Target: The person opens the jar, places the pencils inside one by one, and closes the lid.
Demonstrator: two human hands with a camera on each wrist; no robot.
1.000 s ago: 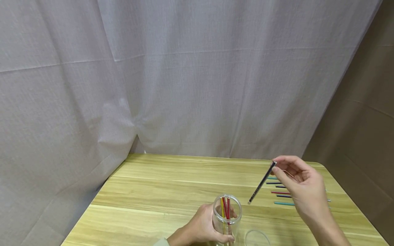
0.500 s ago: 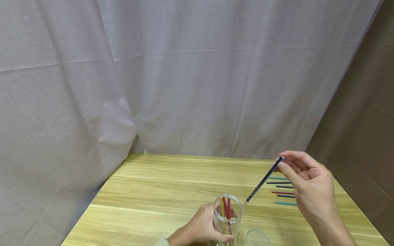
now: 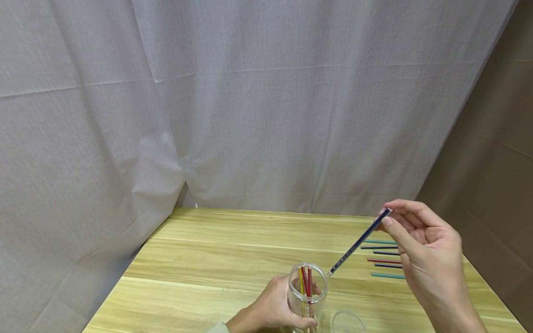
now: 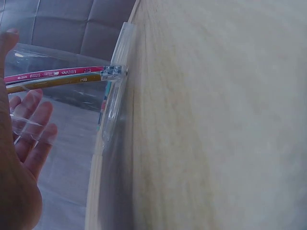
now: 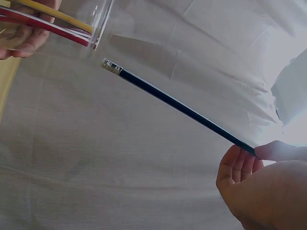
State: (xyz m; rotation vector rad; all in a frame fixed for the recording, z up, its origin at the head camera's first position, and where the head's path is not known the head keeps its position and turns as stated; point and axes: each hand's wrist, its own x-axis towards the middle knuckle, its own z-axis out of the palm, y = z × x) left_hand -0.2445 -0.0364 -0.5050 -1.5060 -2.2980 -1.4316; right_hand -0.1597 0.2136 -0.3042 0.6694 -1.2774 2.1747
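Note:
My left hand (image 3: 270, 303) grips a clear jar (image 3: 296, 297) near the table's front. Inside the jar stand a yellow pencil (image 3: 301, 280) and two red pencils (image 3: 309, 281); their eraser ends are down at the base in the left wrist view. Between thumb and fingertips, my right hand (image 3: 433, 252) pinches a dark blue pencil (image 3: 360, 243) by its upper end. It slants down to the left, and its eraser tip is just right of the jar's rim. The right wrist view shows the metal eraser band (image 5: 113, 67) beside the jar's mouth, outside it.
Several pencils lie in a row on the right of the wooden table (image 3: 200, 263), among them a teal pencil (image 3: 387, 275) and a red pencil (image 3: 383, 261). A clear round lid (image 3: 348, 312) lies right of the jar. Grey cloth (image 3: 250, 115) hangs behind the table.
My right hand has moved right and slightly up, tilting the dark blue pencil flatter, while its eraser tip has come left toward the jar's rim. The left hand and jar have stayed put.

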